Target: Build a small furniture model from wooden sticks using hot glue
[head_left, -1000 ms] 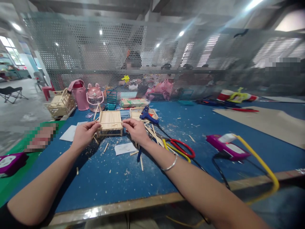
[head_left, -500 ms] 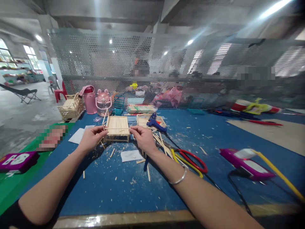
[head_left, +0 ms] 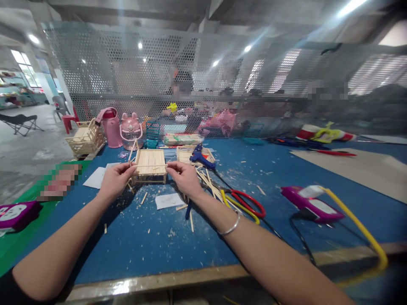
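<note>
1. A grey screen (head_left: 104, 76), full of small holes, stands behind the blue table (head_left: 133, 258).
2. Over to my left I see grey floor (head_left: 47, 148), a black folding chair (head_left: 20, 120), a red chair (head_left: 67, 121) and a grey chair (head_left: 59, 104).
3. Beyond them are shelves (head_left: 12, 95) near a bright window (head_left: 28, 73).
4. A long lamp (head_left: 351, 7) glows under the grey ceiling (head_left: 159, 12).

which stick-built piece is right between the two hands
The middle piece, with the left hand and right hand at either side. The left piece is beside the pink flask; the rear piece is by the glue gun.
</note>
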A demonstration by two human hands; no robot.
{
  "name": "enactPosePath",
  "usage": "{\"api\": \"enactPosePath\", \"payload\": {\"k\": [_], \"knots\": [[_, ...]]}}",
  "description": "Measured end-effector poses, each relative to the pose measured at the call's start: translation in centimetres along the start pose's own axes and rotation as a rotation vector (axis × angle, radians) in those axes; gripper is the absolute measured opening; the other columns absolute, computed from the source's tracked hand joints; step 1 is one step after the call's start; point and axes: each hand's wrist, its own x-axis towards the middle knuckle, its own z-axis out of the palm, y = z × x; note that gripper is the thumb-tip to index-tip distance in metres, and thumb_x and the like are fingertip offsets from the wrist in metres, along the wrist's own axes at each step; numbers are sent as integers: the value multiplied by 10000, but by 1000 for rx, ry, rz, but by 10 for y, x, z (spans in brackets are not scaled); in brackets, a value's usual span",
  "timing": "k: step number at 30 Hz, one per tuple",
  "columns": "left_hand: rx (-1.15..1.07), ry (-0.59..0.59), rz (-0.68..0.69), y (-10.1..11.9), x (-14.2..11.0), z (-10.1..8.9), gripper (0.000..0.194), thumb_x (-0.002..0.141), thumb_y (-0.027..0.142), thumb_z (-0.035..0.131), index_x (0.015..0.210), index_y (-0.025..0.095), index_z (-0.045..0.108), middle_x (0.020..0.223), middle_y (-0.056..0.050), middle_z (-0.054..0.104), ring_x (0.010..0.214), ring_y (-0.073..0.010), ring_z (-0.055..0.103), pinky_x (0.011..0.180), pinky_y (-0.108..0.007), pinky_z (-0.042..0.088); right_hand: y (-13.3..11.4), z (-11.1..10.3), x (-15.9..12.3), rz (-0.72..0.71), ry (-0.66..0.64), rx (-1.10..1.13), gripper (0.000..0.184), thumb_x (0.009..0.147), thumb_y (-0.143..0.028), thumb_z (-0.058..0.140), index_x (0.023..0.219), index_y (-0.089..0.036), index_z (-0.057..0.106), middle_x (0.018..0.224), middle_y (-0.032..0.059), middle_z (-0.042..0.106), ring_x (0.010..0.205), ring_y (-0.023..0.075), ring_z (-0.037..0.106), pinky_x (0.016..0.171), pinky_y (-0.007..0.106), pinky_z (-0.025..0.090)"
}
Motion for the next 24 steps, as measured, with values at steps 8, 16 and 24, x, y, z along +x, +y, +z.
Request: {"api": "enactPosePath", "payload": {"k": [8, 16, 24], "knots": [[89, 389, 233, 8, -11, -2, 559, 687, 422, 592, 1148, 124, 484, 987, -98, 578, 783, -173, 537, 687, -288, 439, -21, -12, 5, -192, 123, -24, 133, 760, -272, 541, 736, -170, 624, 819, 51, 638, 816, 164, 572, 696, 268, 441], [465, -108, 643, 38, -50, 20, 264, 830, 330, 406, 951, 180, 586, 891, -71, 608, 884, -207, 529, 791, -341, 404, -59, -43, -9, -274, -210, -104, 124, 781, -290, 540, 720, -204, 604, 727, 11, 608, 697, 127, 539, 698, 274, 424], [277, -413, 354, 36, -63, 41, 329, 844, 355, 355, 804, 187, 635, 639, -34, 599, 570, -147, 509, 568, -272, 394, -71, 2, -31, 202, -204, 651, 420, 752, -606, 444, 619, -208, 415, 509, -42, 450, 484, 87, 450, 549, 242, 440]]}}
